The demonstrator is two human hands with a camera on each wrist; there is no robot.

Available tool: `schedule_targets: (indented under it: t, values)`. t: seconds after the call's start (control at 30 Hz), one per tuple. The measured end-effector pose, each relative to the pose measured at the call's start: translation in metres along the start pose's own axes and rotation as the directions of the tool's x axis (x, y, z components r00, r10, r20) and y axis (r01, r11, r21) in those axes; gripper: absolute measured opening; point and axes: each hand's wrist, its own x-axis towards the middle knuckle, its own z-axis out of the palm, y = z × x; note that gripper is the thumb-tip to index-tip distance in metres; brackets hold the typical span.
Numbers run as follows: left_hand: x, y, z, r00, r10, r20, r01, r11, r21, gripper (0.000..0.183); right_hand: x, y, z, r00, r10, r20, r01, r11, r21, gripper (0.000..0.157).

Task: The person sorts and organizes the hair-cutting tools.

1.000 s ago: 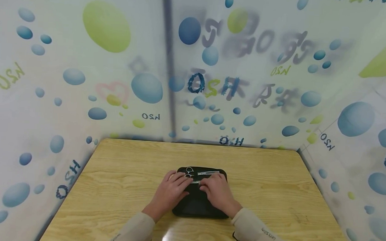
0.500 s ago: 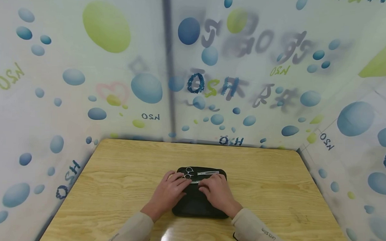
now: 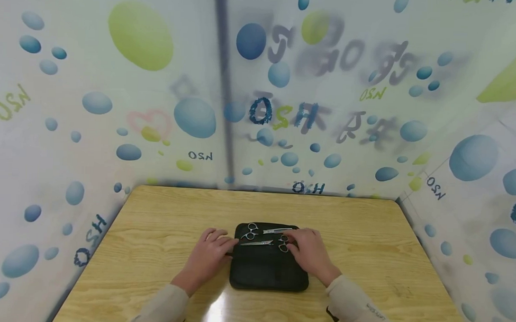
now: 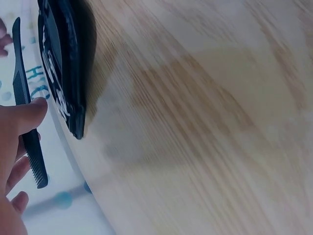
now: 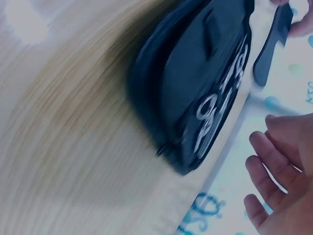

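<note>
Between the thumb and fingers of my left hand (image 3: 209, 254) is a black comb (image 4: 22, 93), plain in the left wrist view. In the head view that hand is at the left edge of a black case (image 3: 268, 275), where the comb is mostly hidden. Two silver pairs of scissors lie in the case: the far scissors (image 3: 277, 231) have handles on the left, the near scissors (image 3: 257, 243) on the right. My right hand (image 3: 310, 250) is over the case's right side, by the near scissors' handles. The right wrist view shows its fingers loosely bent, holding nothing, apart from the case.
A wooden table (image 3: 162, 214) bears the case near its middle. Behind and beside it stand pale walls (image 3: 350, 88) with blue and green bubble prints.
My left hand has moved left, away from the scissors, to the case's edge with the comb. My right hand has shifted right, uncovering the near scissors' handles.
</note>
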Motion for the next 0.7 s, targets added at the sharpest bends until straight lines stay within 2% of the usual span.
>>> schedule_targets:
  t: [0.2,0.4,0.53,0.7]
  values:
    - [-0.009,-0.009,-0.010,1.000,-0.003,0.020,0.003,1.000,-0.003,0.049,-0.007,0.022,-0.004,0.990,0.097,0.107,-0.089,0.993,-0.076,0.033]
    - [-0.016,-0.013,-0.015,0.999,0.003,0.045,-0.003,1.000,0.015,0.050,-0.015,0.039,-0.005,0.979,0.087,0.187,-0.071,0.994,-0.088,0.050]
    - [-0.021,-0.014,-0.015,0.999,0.022,0.034,-0.022,1.000,0.010,0.052,-0.020,0.045,-0.004,0.958,0.097,0.271,-0.084,0.995,-0.057,0.066]
    - [-0.024,-0.015,-0.013,0.998,0.021,0.060,-0.021,1.000,-0.006,0.052,-0.024,0.048,-0.003,0.925,0.067,0.373,-0.059,0.998,-0.033,0.091]
